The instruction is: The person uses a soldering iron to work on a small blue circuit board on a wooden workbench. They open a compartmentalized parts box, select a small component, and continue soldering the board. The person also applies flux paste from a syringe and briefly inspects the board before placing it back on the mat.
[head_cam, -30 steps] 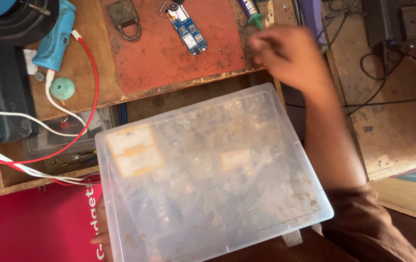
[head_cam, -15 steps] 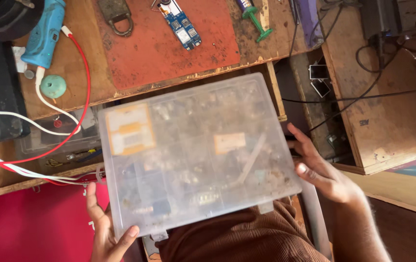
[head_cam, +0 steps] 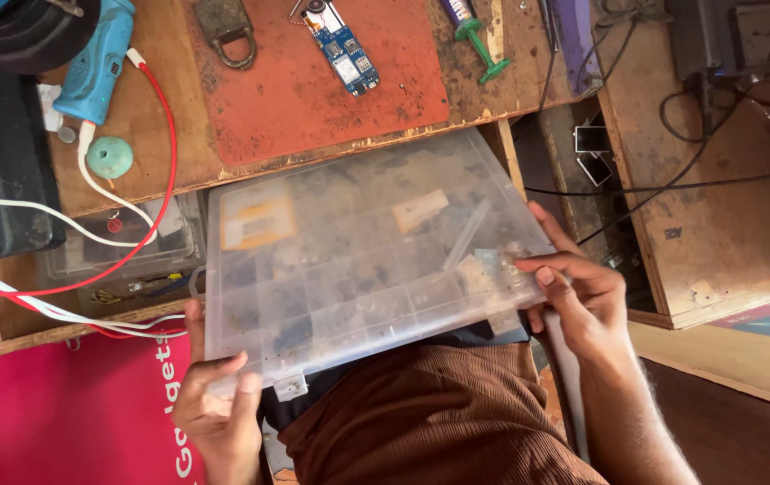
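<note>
A clear plastic compartment box (head_cam: 358, 260) with a shut lid rests on my lap, filled with small parts and two paper labels. My left hand (head_cam: 214, 413) grips its near left corner, thumb over the front edge beside a latch. My right hand (head_cam: 578, 301) holds the near right corner, fingers curled over the lid by the other latch. The box's far edge reaches under the wooden workbench (head_cam: 151, 135).
On the bench lie a red mat (head_cam: 313, 99), a padlock (head_cam: 225, 31), a small blue circuit board (head_cam: 342, 47), a green-handled tool (head_cam: 479, 40) and a blue hot-glue gun (head_cam: 93, 63) with white and red cables. A red bag (head_cam: 61, 404) sits at the left.
My right hand came back from the bench top and took the box's right corner. The box dropped lower onto my lap and both hands now hold its front corners.
</note>
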